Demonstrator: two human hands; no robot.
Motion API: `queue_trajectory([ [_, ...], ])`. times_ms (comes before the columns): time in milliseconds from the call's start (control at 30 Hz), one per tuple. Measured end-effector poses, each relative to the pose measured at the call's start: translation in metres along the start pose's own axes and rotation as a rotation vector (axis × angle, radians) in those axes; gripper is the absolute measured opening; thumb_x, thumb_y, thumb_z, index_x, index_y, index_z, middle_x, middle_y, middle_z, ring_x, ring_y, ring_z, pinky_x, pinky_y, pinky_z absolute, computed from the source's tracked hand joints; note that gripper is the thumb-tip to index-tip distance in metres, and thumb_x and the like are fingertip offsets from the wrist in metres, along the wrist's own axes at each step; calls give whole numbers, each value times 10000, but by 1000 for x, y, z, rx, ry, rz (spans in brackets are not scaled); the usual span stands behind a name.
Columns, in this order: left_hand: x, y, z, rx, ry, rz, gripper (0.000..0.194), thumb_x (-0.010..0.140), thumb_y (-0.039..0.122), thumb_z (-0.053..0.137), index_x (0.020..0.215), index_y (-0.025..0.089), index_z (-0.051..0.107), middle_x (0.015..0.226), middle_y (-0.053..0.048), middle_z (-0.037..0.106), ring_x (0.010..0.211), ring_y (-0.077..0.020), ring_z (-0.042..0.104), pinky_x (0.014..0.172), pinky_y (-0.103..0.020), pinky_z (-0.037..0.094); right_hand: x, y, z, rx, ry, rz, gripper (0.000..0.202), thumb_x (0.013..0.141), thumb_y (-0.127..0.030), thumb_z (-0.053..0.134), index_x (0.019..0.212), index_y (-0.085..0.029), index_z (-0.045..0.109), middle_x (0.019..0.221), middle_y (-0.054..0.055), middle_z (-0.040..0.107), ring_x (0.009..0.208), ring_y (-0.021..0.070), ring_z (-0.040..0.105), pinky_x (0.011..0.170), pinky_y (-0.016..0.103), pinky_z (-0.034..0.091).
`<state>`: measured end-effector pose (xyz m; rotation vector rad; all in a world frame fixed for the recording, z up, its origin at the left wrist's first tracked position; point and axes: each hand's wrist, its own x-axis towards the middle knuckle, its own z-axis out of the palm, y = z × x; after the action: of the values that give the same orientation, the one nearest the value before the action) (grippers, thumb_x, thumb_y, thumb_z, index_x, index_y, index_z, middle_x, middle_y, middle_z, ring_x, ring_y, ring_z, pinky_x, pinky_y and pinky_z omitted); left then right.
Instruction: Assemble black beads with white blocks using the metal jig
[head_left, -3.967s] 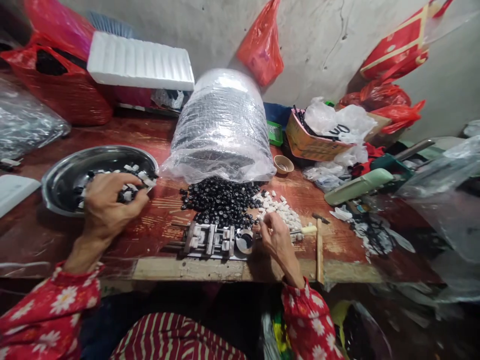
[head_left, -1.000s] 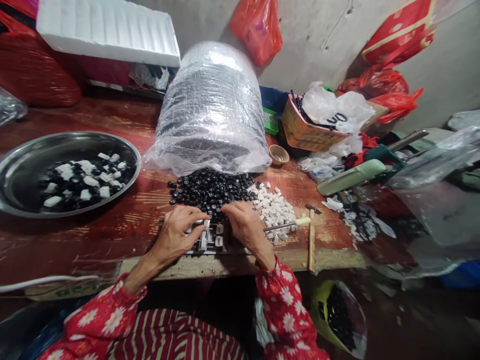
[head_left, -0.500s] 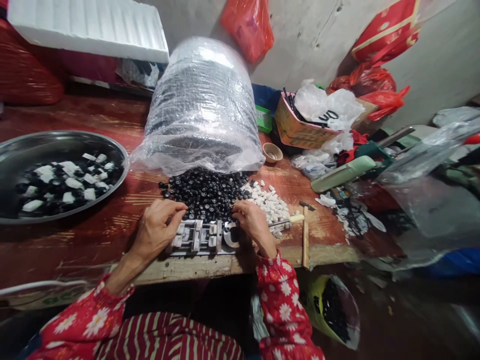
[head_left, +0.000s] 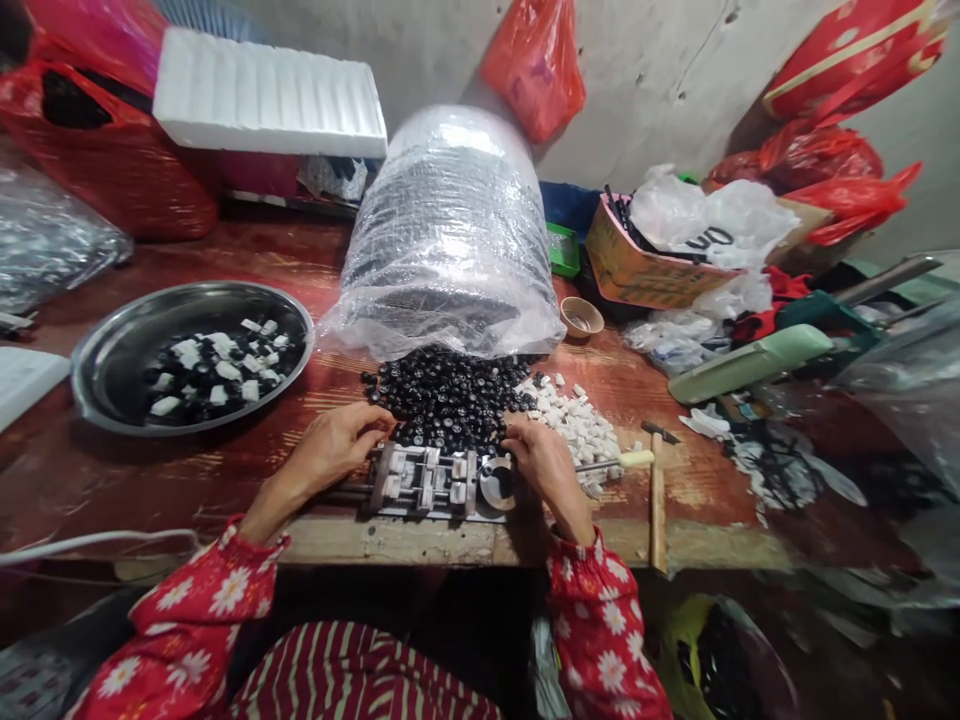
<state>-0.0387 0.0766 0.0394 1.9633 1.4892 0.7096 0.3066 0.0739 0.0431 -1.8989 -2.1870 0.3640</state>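
Note:
My left hand (head_left: pixel 334 452) is at the left edge of a pile of small round black plastic parts (head_left: pixel 450 395), thumb and forefinger pinched together; what is between them is too small to make out. On the pile's right side, my right hand (head_left: pixel 541 462) has its fingers curled together, their tips partly hidden. Between my hands, at the table edge, sits a metal jig (head_left: pixel 424 480) with rods, blocks and white pieces in it. Beside it is a round metal ring (head_left: pixel 496 484), close to my right hand. White plastic pieces (head_left: pixel 574 420) lie heaped behind my right hand.
A steel bowl (head_left: pixel 97 400) of mixed black and white parts stands left. A hammer (head_left: pixel 658 500) and a screwdriver-like tool (head_left: pixel 634 460) lie right. Behind the pile rises a large plastic-wrapped bundle (head_left: pixel 450 230). A small brown bowl (head_left: pixel 582 316) and a carton (head_left: pixel 637 265) stand farther back.
The view has swung left, so the table's contents appear farther right. My hands stay beside the black pile with fingers still closed; only slight finger movement shows.

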Motion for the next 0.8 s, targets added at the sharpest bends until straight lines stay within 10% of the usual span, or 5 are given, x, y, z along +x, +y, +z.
queue_trajectory([
  [800,26,1,7,-270,-101,-65,256,804,430,714,898,211,808,931,-38,801,864,-211,714,776,-290,543,-4,4,-2,239,23,-130,116,932,-153,605,871,-229,668,893,26,708,865,209,648,811,302,456],
])
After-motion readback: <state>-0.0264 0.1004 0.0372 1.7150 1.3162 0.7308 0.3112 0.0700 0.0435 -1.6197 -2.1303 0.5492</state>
